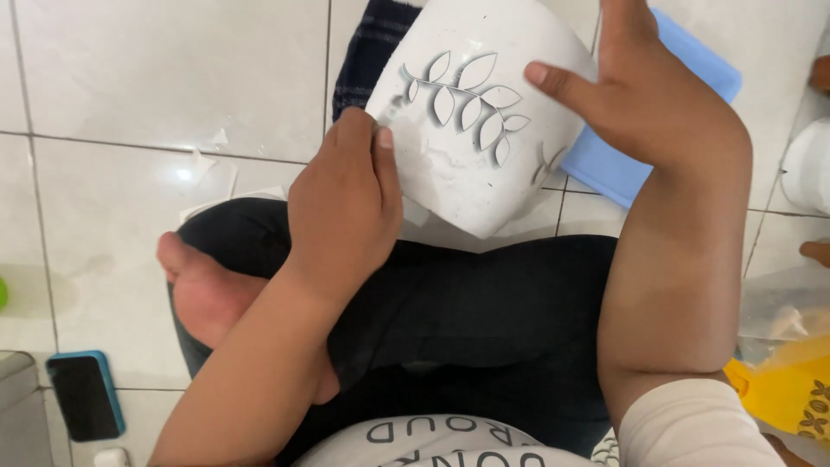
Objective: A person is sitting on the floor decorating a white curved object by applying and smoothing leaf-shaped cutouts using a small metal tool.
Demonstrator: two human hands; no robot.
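Nearest the camera, both forearms rose from the bottom edge of the view over the person's dark trousers (484, 320), the legs folded on the tiled floor (156, 95). The left forearm ran up at a slant from the lower left, bare to the elbow. The right forearm stood steeper, its pale sleeve (692, 424) ending near the elbow, and bent sharply at the wrist so that the hand leaned inward to the left.

The left hand (346, 207) was curled into a loose fist with its back to the camera. Its thumb and forefinger were pressed together, pinching at the near left edge of a white pot (467, 164), on the pot's surface beside a grey leaf pattern (471, 104). What lay between the two fingertips was too small to make out.

The right hand (657, 104) was spread open against the pot's right side, the thumb stretched out across the white surface toward the leaves and the fingers wrapping round the far side, out of sight. The pot hung tilted between the two hands, above the knees, touching both.

Below and left of the left hand, a bare foot (199, 285) rested on the floor; farther that way lay a phone in a blue case (85, 396). Past the left hand, small white scraps (207, 164) lay on the tiles. Behind the pot lay dark checked cloth (372, 47), and under the right hand a flat blue board (614, 164). To the right of the right forearm lay a yellow bag (782, 389).
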